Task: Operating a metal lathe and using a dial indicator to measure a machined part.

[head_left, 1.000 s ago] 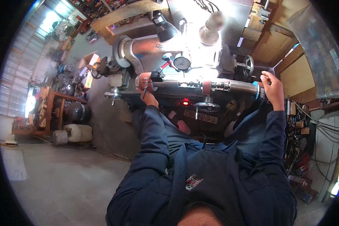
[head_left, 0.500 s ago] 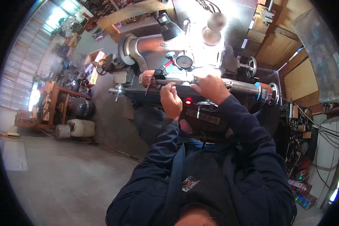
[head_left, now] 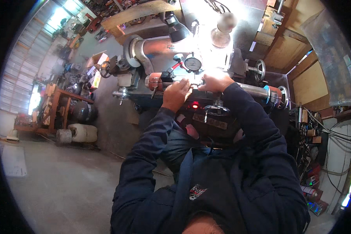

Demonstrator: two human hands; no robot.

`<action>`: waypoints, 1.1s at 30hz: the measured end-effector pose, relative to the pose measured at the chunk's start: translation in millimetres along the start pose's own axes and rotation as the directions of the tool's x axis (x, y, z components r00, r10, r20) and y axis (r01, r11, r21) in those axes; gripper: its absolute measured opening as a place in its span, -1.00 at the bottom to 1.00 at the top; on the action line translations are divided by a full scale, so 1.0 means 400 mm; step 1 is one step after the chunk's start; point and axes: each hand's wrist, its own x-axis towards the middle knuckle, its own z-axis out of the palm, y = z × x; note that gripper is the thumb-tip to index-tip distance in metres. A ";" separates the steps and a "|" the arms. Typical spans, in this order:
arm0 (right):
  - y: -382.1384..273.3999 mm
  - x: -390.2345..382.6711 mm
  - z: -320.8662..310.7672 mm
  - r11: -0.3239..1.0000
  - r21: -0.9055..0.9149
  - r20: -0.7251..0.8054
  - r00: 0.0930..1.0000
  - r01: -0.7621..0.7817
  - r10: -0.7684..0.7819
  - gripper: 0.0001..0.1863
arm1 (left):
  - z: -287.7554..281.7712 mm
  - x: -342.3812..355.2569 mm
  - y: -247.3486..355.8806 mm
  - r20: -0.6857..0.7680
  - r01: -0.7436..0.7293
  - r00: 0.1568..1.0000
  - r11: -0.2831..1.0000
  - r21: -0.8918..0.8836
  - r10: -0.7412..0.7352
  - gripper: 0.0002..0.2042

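Observation:
My left hand and my right hand meet at the middle of a horizontal steel shaft, fingers closed around it; their exact hold is partly hidden by glare. The shaft runs between an orange fitting at the left and another orange fitting with a blue ring at the right. Just above my hands is a dial indicator on a red-and-black arm. A steel handwheel sits below my right hand, near a small red light.
A black lamp and orange machine housing stand behind the shaft, beside handwheels. Wooden boards and hanging cables border the right. At left are a wooden rack, a cream jug and cluttered parts.
Both hands have left the shaft's two ends and come together at its middle. In the last half second my left hand moved slightly up, onto the shaft beside my right hand.

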 end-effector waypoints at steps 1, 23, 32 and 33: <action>-0.001 -0.001 0.001 1.000 0.000 0.007 1.000 -0.008 0.008 -0.48 | 0.006 -0.002 -0.005 0.000 -0.001 1.000 1.000 -0.002 0.001 -0.70; -0.012 -0.013 0.014 0.999 -0.016 -0.073 0.996 -0.043 0.042 -0.52 | -0.016 0.026 -0.012 0.084 0.037 0.996 0.997 -0.068 -0.031 -0.77; -0.011 -0.146 0.001 0.980 0.083 -0.573 0.813 0.180 -0.101 -0.43 | -0.070 -0.062 -0.022 -0.381 0.220 0.881 0.956 -0.194 -0.280 -0.78; 0.000 -0.187 -0.004 0.971 0.150 -0.653 0.756 0.188 -0.046 -0.47 | -0.075 -0.078 -0.061 -0.522 0.299 0.763 0.924 -0.238 -0.382 -0.78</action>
